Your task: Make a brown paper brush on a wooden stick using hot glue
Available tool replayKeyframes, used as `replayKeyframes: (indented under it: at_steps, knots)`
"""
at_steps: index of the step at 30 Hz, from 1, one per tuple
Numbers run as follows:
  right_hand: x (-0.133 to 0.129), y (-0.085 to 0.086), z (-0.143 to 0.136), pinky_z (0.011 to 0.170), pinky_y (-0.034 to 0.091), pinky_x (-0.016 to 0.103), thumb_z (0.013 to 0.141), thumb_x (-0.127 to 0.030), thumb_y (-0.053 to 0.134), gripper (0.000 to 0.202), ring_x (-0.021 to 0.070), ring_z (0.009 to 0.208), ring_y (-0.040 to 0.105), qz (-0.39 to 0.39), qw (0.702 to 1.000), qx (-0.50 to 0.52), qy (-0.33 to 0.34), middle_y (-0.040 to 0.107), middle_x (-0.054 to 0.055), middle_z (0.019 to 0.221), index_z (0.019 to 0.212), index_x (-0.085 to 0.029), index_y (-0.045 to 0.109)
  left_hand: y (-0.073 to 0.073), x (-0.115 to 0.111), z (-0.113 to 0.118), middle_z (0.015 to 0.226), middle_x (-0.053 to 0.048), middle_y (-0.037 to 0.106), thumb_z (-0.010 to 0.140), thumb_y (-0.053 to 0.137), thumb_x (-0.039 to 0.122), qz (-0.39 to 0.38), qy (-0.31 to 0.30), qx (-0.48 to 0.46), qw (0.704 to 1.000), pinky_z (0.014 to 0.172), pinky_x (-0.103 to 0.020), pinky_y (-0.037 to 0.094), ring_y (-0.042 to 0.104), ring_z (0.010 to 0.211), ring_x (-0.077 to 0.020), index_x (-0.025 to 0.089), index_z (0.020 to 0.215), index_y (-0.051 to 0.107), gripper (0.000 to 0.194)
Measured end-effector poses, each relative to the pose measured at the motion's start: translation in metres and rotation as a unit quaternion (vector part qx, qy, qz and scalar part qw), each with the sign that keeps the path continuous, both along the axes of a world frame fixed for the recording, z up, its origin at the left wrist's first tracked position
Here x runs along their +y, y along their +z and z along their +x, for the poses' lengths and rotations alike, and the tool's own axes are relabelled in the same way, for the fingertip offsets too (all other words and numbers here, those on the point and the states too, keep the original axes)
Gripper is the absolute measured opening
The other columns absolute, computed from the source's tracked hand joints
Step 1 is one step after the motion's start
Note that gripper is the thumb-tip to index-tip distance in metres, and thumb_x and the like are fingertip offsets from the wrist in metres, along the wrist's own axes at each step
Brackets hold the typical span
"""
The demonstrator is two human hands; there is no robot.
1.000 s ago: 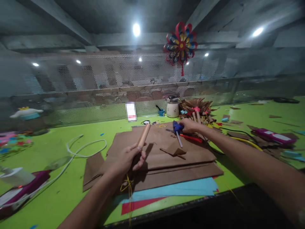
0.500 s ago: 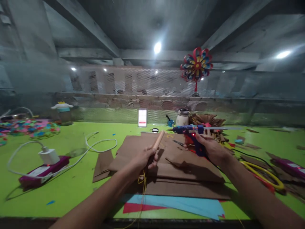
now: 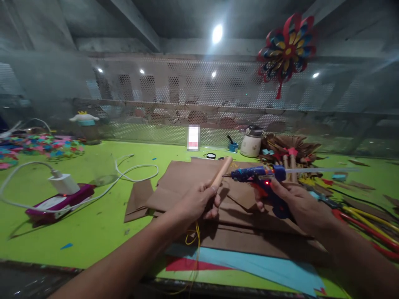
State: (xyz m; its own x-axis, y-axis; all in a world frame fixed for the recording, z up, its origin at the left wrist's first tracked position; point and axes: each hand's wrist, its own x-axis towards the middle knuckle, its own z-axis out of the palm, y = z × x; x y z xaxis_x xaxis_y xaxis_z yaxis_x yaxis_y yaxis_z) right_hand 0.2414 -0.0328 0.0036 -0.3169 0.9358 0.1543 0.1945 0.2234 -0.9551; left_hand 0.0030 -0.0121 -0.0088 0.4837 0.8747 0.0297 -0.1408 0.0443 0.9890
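A tan rolled paper tube (image 3: 222, 171) is wrapped in the fingers of my left hand (image 3: 202, 201), its upper end slanting up and away to the right. Yellow string (image 3: 197, 238) hangs below that hand. My right hand (image 3: 289, 197) is closed on the handle of a dark blue glue gun (image 3: 258, 173) with a red light lit. The gun's nozzle points left, at or very near the tube's side. A clear glue stick (image 3: 321, 170) sticks out of its back. Beneath both hands lie folded brown paper sheets (image 3: 177, 182).
Light blue paper (image 3: 249, 261) lies at the front edge. On the left sit a purple power strip (image 3: 75, 199), white cable and star cutouts (image 3: 56, 145). A white jar (image 3: 251, 142) and brown paper flowers (image 3: 289, 145) stand behind; red-handled pliers (image 3: 361, 224) lie right.
The glue gun's nozzle has come down to the tube's side, and the two hands are nearer each other. The camera view has tilted down and shifted slightly.
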Motion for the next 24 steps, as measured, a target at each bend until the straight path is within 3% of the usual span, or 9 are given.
replayKeyframes:
  at_steps: [6, 15, 24]
  knots:
    - [-0.0007, -0.0024, -0.0048, 0.061, 0.048, 0.026, 0.085, -0.052, 0.04, 0.042, 0.0161, 0.064, 0.058, -0.029, 0.999, -0.02, -0.001, 0.064, 0.007, 0.074, 0.081, -0.017, 0.064, -0.0011, -0.0035, 0.0029, 0.051, 0.004, 0.046, 0.084, 0.046, 0.039, 0.002, 0.023, 0.052, 0.998, 0.033, -0.016, 0.025, 0.039, 0.034, -0.0032, 0.014, 0.077, 0.047, 0.026]
    - [-0.0012, -0.01, -0.0063, 0.057, 0.046, 0.024, 0.082, -0.05, 0.05, 0.037, 0.0138, 0.06, 0.056, -0.05, 0.997, 0.052, -0.012, 0.064, 0.006, 0.07, 0.079, -0.015, 0.064, 0.0008, -0.0044, 0.0025, 0.042, 0.005, 0.043, 0.085, 0.039, 0.045, 0.017, 0.029, 0.114, 0.993, 0.034, -0.015, 0.023, 0.034, 0.034, -0.0039, 0.015, 0.07, 0.047, 0.035]
    - [0.0039, -0.0101, -0.0058, 0.057, 0.045, 0.026, 0.083, -0.051, 0.047, 0.039, 0.0157, 0.064, 0.055, -0.015, 0.998, 0.053, -0.037, 0.061, 0.007, 0.076, 0.085, -0.014, 0.06, 0.0014, -0.0076, 0.0023, 0.057, 0.003, 0.046, 0.084, 0.043, 0.032, 0.014, 0.015, 0.098, 0.995, 0.034, -0.016, 0.026, 0.041, 0.04, -0.0041, 0.016, 0.08, 0.047, 0.017]
